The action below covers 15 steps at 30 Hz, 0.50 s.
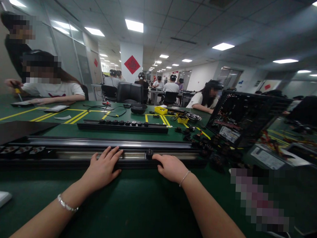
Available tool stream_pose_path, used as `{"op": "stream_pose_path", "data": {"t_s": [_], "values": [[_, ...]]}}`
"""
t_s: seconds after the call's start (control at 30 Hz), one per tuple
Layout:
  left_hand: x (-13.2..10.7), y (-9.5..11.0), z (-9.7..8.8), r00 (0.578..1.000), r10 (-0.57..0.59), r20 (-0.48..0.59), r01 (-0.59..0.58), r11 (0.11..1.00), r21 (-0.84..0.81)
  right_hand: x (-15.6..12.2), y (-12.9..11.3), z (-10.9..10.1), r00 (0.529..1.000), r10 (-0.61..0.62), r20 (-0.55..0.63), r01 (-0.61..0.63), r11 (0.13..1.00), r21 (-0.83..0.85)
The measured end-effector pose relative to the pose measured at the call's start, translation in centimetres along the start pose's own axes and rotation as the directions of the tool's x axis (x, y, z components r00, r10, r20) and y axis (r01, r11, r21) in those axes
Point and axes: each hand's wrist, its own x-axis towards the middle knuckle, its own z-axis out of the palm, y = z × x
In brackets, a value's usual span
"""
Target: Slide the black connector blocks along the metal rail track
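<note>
A long black metal track [131,155] with a shiny inner channel lies across the green table in front of me. My left hand [103,167] rests on it, fingers spread and palm down, gripping nothing. A small black block, perhaps a socket module [149,153], sits in the channel to the right of that hand. From the right, the stretched index finger of my right hand [171,167] touches this block; the thumb is apart below and the other fingers are curled and partly hidden. Several similar round-faced modules [24,150] sit in the track's left end.
Behind lies a second black track [121,127] with modules along it. Loose black parts [214,150] and an open computer case [241,118] are at right. Yellow trays [161,110] and cables stand farther back. A person [50,89] at far left holds a screwdriver.
</note>
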Motion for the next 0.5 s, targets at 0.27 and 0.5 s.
{"op": "stream_pose_path", "data": {"t_s": [0.27, 0.5], "values": [[-0.01, 0.01, -0.08, 1.000, -0.006, 0.002, 0.006, 1.000, -0.003, -0.11, 0.17, -0.16, 1.000, 0.018, 0.008, -0.018, 1.000, -0.015], [-0.02, 0.17, -0.15, 1.000, -0.005, 0.008, 0.005, 1.000, 0.008, -0.24, 0.30, -0.46, 0.999, 0.038, 0.035, -0.038, 0.999, -0.023]]}}
